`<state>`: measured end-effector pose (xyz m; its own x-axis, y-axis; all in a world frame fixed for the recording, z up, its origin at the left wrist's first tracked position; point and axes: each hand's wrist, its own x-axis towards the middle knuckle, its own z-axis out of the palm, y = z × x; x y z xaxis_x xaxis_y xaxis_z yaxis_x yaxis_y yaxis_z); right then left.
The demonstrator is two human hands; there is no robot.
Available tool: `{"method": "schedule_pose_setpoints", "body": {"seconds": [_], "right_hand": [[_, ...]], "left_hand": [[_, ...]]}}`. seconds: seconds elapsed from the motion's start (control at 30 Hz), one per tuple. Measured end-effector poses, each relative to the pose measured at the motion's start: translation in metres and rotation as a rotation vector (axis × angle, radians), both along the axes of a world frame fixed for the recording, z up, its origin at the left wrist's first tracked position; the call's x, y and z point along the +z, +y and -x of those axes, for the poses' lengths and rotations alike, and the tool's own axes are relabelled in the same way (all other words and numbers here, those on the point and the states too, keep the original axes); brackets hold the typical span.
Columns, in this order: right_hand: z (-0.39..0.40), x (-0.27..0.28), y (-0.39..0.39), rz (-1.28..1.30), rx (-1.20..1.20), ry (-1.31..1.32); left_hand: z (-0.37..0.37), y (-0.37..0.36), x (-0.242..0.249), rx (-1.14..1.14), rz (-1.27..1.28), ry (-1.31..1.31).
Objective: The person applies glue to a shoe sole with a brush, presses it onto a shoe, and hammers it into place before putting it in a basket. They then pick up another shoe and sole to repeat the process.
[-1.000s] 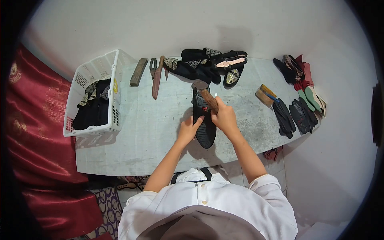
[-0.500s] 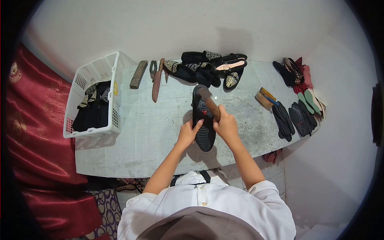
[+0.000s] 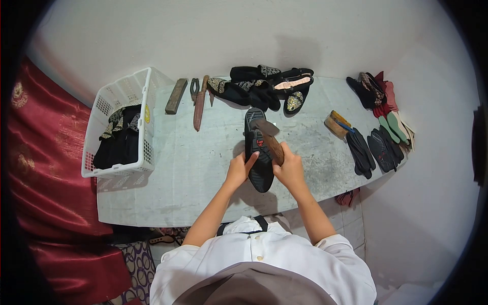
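My left hand grips a black shoe by its left side, thumb pressed on the edge of the sole. The shoe is held sole up over the table, with ridged tread and a red mark at its middle. In my right hand is a hammer with a brown wooden handle, the fingers wrapped round its lower end. Its dark head overlaps the upper right of the sole in this view. Beyond the shoe lies a pile of black shoes with gold and silver decoration.
At left a white plastic basket holds decorated black shoes. Near it lie a whetstone-like block, pincers and a brown-sheathed knife. On the right are a brush, black soles and coloured pieces. The table has a pale cover.
The hammer's head, blurred before, now shows sharply a little further right, tilted over the sole's edge. My right hand has shifted slightly down and right; the shoe stays in my left hand.
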<state>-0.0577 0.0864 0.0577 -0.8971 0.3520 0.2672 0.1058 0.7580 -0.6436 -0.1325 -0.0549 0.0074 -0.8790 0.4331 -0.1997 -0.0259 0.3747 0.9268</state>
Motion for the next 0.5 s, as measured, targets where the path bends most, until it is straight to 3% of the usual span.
{"method": "schedule_pose_setpoints", "body": {"seconds": [0.2,0.33,0.5], "right_hand": [[-0.007,-0.013,0.003,-0.009,-0.017,-0.039],[-0.015,-0.026,-0.004,0.051,-0.056,0.091],[-0.017,-0.023,0.004,0.073,-0.026,-0.015]], "left_hand": [[0.002,0.001,-0.006,0.003,-0.053,0.093],[-0.001,0.0,0.003,-0.008,-0.039,-0.03],[0.0,0.0,0.004,-0.01,-0.039,-0.038]]}}
